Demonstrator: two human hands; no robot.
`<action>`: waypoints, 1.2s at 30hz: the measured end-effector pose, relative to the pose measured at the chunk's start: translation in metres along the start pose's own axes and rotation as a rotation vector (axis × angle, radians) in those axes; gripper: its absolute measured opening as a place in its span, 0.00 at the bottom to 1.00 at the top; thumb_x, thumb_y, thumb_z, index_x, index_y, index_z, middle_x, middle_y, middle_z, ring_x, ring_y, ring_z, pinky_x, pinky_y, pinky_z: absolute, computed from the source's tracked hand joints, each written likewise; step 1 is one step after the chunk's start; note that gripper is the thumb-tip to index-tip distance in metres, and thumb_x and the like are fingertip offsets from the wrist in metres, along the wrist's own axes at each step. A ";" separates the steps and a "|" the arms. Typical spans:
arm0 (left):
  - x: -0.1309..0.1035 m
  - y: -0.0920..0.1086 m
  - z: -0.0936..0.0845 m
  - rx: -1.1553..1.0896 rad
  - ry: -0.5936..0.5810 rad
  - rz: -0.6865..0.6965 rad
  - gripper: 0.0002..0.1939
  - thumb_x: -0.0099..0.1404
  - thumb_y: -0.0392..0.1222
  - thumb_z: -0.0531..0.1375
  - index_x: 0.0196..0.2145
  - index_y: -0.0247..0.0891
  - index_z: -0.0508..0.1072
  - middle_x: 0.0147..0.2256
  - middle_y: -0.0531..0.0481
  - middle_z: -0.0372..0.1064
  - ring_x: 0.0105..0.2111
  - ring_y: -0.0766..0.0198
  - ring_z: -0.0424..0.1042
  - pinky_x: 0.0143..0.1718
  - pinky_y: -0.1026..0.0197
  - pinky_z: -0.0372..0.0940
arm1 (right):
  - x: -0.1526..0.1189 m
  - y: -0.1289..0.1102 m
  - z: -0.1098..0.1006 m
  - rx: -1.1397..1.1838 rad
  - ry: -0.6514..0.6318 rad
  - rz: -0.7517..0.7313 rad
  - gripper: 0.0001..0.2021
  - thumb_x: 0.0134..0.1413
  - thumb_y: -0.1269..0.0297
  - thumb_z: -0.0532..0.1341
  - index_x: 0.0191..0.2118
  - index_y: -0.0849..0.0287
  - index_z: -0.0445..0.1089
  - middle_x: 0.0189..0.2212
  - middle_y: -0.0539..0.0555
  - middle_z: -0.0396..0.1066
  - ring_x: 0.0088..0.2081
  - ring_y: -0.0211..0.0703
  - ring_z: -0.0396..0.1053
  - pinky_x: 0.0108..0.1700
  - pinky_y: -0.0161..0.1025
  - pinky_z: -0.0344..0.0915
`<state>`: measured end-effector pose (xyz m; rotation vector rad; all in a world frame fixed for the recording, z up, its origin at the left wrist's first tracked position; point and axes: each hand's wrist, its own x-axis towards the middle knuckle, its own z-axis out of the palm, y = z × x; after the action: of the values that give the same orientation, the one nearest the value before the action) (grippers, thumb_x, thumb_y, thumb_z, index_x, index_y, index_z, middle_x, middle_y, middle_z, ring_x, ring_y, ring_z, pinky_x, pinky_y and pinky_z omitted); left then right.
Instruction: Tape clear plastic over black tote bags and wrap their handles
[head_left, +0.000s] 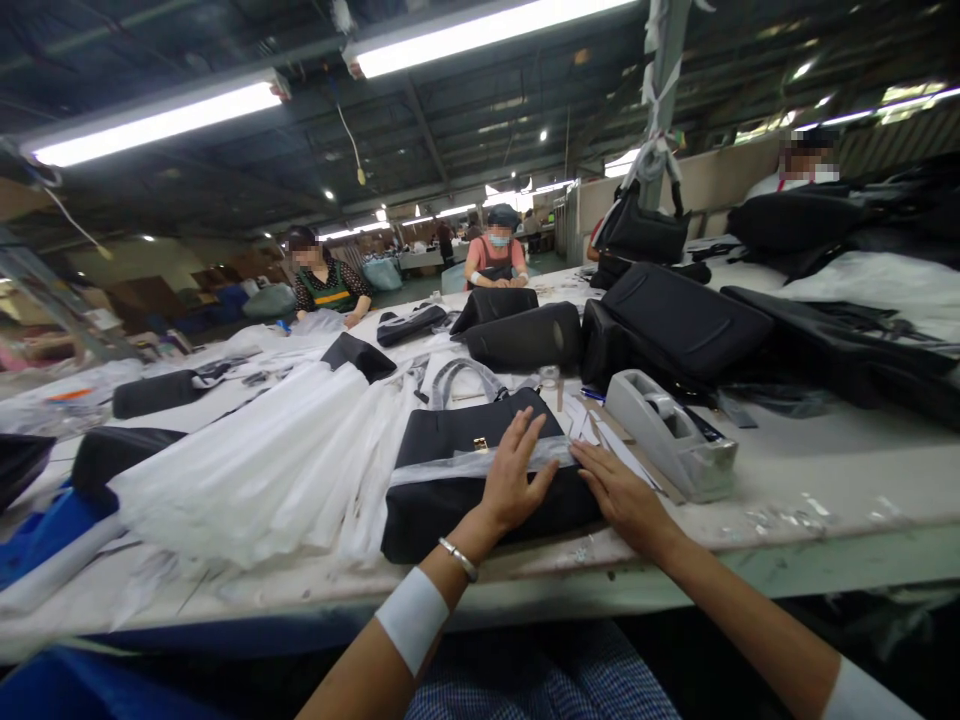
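Note:
A black handbag (442, 510) with a gold clasp (480, 443) lies at the table's front edge, its handle wrapped in clear plastic. A translucent strip (442, 467) crosses its front below the clasp. My left hand (517, 475) rests flat on the bag over the strip, fingers spread. At the bag's right side, my right hand (619, 495) lies with its fingers stretched out, fingertips touching the bag near the strip's end. Neither hand grips anything. Part of the strip is hidden under my left hand.
A grey tape dispenser (667, 430) stands right of the bag, beside paper strips (600, 430). White sheets (262, 470) fan out on the left. More black bags (675, 320) are piled behind and right. Three people (499, 250) sit across the table (825, 480).

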<state>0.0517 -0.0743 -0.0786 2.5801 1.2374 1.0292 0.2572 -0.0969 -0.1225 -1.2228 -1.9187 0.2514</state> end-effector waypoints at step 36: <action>-0.034 -0.007 0.014 0.289 -0.138 0.099 0.25 0.73 0.51 0.49 0.65 0.46 0.57 0.66 0.49 0.54 0.65 0.52 0.54 0.64 0.43 0.51 | 0.040 0.043 -0.162 0.409 0.235 0.908 0.09 0.44 0.59 0.66 0.32 0.57 0.75 0.45 0.57 0.76 0.50 0.47 0.70 0.44 0.40 0.69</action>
<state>0.0410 -0.0920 -0.1101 2.8970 1.3220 0.7159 0.3959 -0.0823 -0.0218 -1.6602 -0.9390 0.8754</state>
